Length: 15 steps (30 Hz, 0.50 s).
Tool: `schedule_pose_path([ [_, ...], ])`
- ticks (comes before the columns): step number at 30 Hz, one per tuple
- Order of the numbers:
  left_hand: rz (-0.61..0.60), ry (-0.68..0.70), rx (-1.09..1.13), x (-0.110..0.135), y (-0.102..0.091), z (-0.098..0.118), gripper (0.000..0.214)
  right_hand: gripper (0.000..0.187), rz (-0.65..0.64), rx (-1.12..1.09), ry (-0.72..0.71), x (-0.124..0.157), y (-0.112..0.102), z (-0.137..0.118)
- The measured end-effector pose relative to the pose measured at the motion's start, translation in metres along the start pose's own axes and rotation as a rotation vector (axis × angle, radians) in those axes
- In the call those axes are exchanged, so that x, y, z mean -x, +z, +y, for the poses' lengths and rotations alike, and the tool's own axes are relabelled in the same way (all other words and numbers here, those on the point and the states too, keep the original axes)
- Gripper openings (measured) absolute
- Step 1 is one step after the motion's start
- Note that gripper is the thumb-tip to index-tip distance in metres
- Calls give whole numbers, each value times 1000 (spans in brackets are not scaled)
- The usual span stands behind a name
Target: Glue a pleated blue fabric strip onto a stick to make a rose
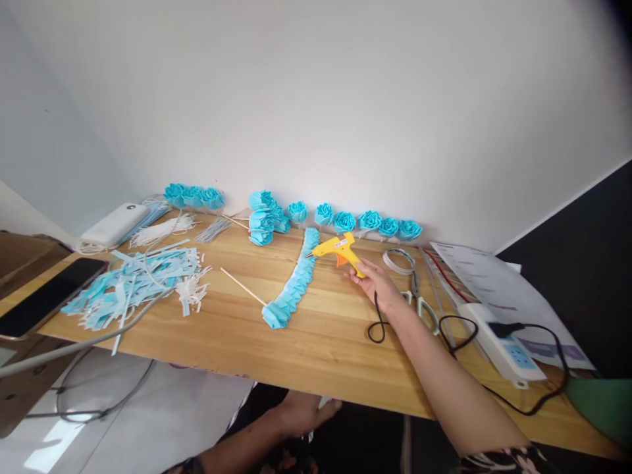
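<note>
My right hand (371, 283) grips a yellow hot glue gun (336, 247) by the lower end of its handle. Its nozzle points left, at a long pleated strip of light-blue petals (300, 273) lying on the table. A rolled blue bud (275, 315) on a thin wooden stick (241, 285) forms the near end of that strip. Below the table's front edge, by my lap, my left hand (305, 411) is closed, with bits of something white showing at its thumb and underside; what it holds cannot be made out.
Finished blue flowers (344, 222) line the wall, with a bundle of them (261, 217) in front. Blue strips (133, 283), a phone (49, 296) and a white power bank (113, 225) lie left. Scissors (425, 315), tape roll (399, 261) and power strip (503, 345) with black cord lie right.
</note>
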State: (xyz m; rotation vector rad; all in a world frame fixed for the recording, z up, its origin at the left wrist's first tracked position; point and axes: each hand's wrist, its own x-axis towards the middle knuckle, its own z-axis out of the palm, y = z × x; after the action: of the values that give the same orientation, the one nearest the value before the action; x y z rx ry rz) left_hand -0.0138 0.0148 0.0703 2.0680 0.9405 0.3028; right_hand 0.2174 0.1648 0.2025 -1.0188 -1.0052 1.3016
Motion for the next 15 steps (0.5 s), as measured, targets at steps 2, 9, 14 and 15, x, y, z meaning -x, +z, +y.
schedule_pose_path([
  [2, -164, 53, 110, 16, -24, 19, 52, 27, 10, -27, 14, 0, 0, 0],
  [9, -353, 207, 206, 80, -147, 65, 31, 24, 8, -30, 34, -1, -3, 1],
  [14, 47, 199, -92, 83, -217, 55, 34, 20, -3, -36, 29, 1, -3, -1],
  [15, 168, 203, -164, 74, -227, 47, 36, 20, -4, -21, 38, 1, -2, -2],
])
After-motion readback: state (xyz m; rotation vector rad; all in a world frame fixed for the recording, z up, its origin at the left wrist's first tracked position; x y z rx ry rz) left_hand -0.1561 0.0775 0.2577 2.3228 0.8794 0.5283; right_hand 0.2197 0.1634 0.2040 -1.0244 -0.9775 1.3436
